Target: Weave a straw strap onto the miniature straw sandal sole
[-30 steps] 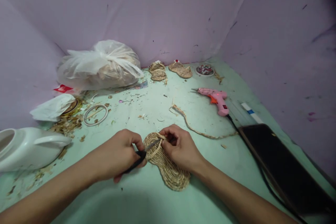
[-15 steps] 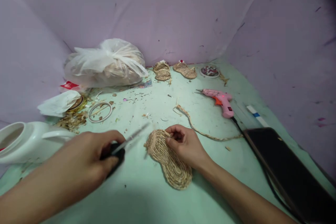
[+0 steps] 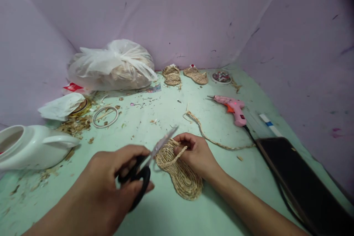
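A small woven straw sole (image 3: 179, 173) lies on the green table (image 3: 210, 206) in front of me. My right hand (image 3: 197, 155) rests on its far end, fingers pinched on a short braided straw strand (image 3: 174, 158) that arcs over the sole's top. My left hand (image 3: 110, 188) is closed round the black handles of a pair of scissors (image 3: 151, 158). The blades are raised and point up-right, their tips just above the sole's far-left edge.
A pink glue gun (image 3: 231, 107) with a black cord lies right of a loose braided straw rope (image 3: 212, 136). A dark tablet (image 3: 298, 180) sits at the right edge. A white jug (image 3: 30, 147), tape ring (image 3: 105, 116), plastic bag (image 3: 113, 66) and small straw shoes (image 3: 182, 74) lie beyond.
My left hand pulled the scissors away to the left, then brought them back toward the sole with blades raised. My right hand stayed on the sole and now lifts a braided strand.
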Demonstrator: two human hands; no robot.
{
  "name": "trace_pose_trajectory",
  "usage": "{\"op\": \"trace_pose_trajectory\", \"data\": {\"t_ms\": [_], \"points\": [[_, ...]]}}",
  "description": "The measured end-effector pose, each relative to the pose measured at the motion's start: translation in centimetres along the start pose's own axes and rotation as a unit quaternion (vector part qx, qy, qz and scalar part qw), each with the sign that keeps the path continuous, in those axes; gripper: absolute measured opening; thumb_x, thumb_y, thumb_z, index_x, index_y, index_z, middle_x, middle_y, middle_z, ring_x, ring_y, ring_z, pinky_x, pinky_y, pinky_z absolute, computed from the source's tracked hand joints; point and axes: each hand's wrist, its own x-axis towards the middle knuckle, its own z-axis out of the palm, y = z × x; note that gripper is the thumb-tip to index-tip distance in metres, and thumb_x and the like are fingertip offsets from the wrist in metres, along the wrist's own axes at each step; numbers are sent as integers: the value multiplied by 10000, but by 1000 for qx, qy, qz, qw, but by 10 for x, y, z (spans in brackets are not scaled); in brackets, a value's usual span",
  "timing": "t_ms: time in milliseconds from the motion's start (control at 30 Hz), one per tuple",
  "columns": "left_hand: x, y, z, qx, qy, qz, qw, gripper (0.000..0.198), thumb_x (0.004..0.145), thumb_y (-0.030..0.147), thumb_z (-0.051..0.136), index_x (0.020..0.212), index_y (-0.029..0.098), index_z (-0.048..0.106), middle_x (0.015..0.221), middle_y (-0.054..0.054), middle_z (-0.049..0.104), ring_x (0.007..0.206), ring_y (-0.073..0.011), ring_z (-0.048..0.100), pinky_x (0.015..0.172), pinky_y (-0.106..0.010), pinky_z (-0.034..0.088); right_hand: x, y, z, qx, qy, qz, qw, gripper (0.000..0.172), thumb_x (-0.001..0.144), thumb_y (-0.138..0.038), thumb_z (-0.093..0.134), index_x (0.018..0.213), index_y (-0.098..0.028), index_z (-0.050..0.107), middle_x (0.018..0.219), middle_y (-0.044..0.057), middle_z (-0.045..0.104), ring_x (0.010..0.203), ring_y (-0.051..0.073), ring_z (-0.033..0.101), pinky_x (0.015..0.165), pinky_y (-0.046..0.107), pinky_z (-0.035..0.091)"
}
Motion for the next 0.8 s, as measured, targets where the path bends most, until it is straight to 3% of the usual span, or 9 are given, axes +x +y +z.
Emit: {"op": "trace_pose_trajectory", "data": {"t_ms": [167,267,367,500,567,700,800], "points": [[26,10,29,-4,-4,58,998,321,697,228,511,1013,249,562,753,22,655,660,-145,581,616,-236,437,-1,-2,0,22,-8,-10,1000,134,595,-108,569,714,-146,618,633,11,615,571,129,547,560,258,439],[33,11,46,14,23,77,997,338,695,196,477,1017,263,554,738,24,650,681,-164,590,643,-266,438,-1,-4,-1,56,-22,-20,998,142,598,-103,577,731,-137,616,665,29,630,618,146,572,617,280,459],[35,8,53,-21,34,54,998,294,696,190,483,977,253,545,701,35,636,647,-148,584,611,-243,435,-1,-3,-2,77,-13,0,997,161,586,-115,599,745,-134,607,654,23,621,587,138,562,595,283,456],[34,2,49,-110,9,22,994,287,709,235,534,995,236,507,706,39,625,666,-127,589,608,-199,447,0,-3,-2,105,4,49,993,202,545,-116,637,744,-137,609,632,4,602,543,116,545,546,260,445],[31,1,41,-101,11,14,995,324,700,273,566,1014,237,493,753,33,636,709,-134,595,646,-204,452,0,-5,-2,113,10,58,992,202,533,-104,641,729,-143,607,607,-10,589,531,105,537,528,243,436],[18,-5,18,87,44,14,995,364,662,393,600,982,242,516,755,9,633,661,-172,566,577,-249,418,1,-7,-4,125,8,69,990,196,533,-108,648,719,-147,603,593,-22,583,519,90,527,521,232,434],[3,-17,5,177,56,113,976,251,717,320,504,954,264,564,816,-10,646,701,-179,578,614,-261,416,3,-5,-4,123,-10,68,990,201,525,-102,647,715,-148,601,595,-23,583,528,94,536,535,241,449]]}}
